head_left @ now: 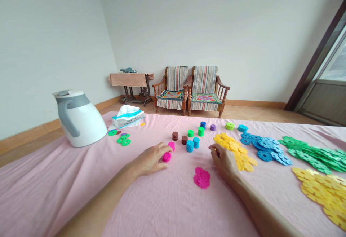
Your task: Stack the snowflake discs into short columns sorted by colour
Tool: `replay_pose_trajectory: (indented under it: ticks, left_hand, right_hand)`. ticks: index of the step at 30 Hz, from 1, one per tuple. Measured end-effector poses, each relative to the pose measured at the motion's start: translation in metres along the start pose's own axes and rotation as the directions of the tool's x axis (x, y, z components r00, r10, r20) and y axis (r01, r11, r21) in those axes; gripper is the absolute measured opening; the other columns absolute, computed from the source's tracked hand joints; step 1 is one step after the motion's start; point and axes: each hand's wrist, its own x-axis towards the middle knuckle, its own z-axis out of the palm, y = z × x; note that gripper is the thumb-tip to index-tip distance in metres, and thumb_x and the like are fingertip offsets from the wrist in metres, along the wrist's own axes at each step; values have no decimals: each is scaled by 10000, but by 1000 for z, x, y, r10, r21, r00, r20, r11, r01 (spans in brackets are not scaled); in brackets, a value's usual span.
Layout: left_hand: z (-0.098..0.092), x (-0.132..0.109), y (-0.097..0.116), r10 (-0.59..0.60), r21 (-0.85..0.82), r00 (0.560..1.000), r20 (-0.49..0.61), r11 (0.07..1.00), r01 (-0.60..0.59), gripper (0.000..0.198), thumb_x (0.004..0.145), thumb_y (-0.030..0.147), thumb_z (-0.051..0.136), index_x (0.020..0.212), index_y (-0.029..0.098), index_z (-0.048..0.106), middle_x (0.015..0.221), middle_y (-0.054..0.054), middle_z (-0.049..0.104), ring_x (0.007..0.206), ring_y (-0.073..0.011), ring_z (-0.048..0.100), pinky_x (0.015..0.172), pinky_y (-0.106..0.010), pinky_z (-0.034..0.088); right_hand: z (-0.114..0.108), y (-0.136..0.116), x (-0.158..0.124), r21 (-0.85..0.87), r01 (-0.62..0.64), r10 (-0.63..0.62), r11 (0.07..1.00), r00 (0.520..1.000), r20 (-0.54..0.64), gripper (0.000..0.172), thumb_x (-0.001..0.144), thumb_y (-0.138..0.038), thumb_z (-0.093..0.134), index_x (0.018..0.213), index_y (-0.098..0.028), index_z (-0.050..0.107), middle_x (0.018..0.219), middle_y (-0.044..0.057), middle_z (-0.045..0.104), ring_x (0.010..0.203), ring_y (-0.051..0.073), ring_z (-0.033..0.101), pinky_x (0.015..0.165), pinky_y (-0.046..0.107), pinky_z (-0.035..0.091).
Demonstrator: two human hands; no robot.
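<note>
My left hand (pixel 152 159) rests on the cloth with thumb and fingers closed around a short stack of pink flower-shaped discs (pixel 167 157). Just behind, close to its fingertips, stands another pink stack (pixel 172 145). My right hand (pixel 223 160) is held with curled fingers beside a heap of yellow flower discs (pixel 229 143); whatever is in those fingers, if anything, is hidden. Between the hands, nearer to me, lies a loose pile of pink discs (pixel 202 178). Small stacks of brown (pixel 184 140), light blue (pixel 190 146) and green discs (pixel 201 131) stand beyond the hands.
A white-and-grey jug (pixel 79 118) and a tissue box (pixel 128 116) stand at the left of the pink cloth (pixel 129 201). Loose green discs (pixel 124 139) lie near them. Blue (pixel 266 146), green (pixel 313 152) and yellow piles (pixel 321 190) spread over the right. Two chairs (pixel 207 89) stand behind.
</note>
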Motion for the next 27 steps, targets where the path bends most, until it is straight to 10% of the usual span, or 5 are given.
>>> replay_pose_trajectory:
  ticks: [11,18,27]
  left_hand:
    - [1,-2,-27,-162,-122,987,9,979,162,203,630,219,646,816,165,590,725,26,566,596,-102,501,535,-190,377]
    - [5,-1,-36,-153,-191,988,15,970,153,189,688,318,630,702,134,589,673,17,560,565,-94,462,502,-187,339]
    - [7,-2,-43,-131,-229,991,15,964,131,87,672,189,595,708,123,639,659,9,580,594,-104,504,512,-175,346]
  right_hand:
    - [-5,-43,-17,-46,133,-129,990,989,76,268,784,-216,392,884,-198,641,689,21,630,593,137,551,547,228,337]
    - [15,-109,-29,-115,504,-411,856,799,439,304,763,-36,375,865,-170,628,849,67,612,737,137,562,628,230,343]
    - [30,-118,-17,-164,610,-475,775,734,486,299,812,-49,359,908,-174,613,849,67,610,760,146,552,652,250,330]
